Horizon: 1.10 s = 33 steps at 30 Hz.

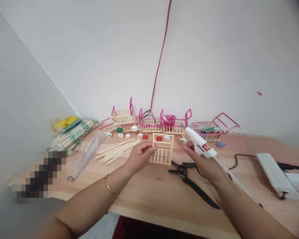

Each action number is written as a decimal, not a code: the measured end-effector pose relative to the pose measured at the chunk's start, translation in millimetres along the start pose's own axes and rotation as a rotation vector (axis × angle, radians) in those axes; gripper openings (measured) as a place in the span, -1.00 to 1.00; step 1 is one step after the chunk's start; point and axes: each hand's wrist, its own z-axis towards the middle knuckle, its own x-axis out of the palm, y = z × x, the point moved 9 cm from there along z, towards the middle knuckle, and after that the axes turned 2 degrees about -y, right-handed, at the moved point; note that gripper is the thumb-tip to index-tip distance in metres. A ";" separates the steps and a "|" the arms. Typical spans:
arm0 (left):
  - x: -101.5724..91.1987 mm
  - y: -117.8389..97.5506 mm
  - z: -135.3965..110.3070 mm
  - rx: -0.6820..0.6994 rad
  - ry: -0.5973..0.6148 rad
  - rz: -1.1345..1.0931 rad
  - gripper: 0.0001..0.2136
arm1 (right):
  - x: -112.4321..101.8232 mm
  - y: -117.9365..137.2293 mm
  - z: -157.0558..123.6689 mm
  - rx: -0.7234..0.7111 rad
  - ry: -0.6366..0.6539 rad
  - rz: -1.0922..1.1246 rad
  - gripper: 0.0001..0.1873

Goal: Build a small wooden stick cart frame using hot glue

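Observation:
Between the thumb and fingers of my left hand [142,153] is a small frame of pale wooden sticks [161,149], held up over the table with its slatted part lowest. My right hand [201,161] is wrapped round a white hot glue gun [198,139]. Its nozzle points up and to the left, and a clear glue stick [235,181] trails out of its back end. The tip is apart from the stick frame. Part of the glue gun's handle is hidden by my fingers. Dark-handled cutters [200,192] lie on the table below and between my hands.
Several little stick carts with pink rails [150,124] and bottle-cap wheels line the wall. Loose sticks [119,151], clear glue sticks [91,147] and bundled skewers [74,134] lie left. A pink cup [169,120] stands among the carts. A white power strip [276,174] with cables lies right.

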 end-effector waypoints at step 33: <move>20.0 8.3 -9.0 -0.403 0.264 -0.693 -0.53 | 35.0 6.7 -20.8 -0.119 0.290 0.157 -0.56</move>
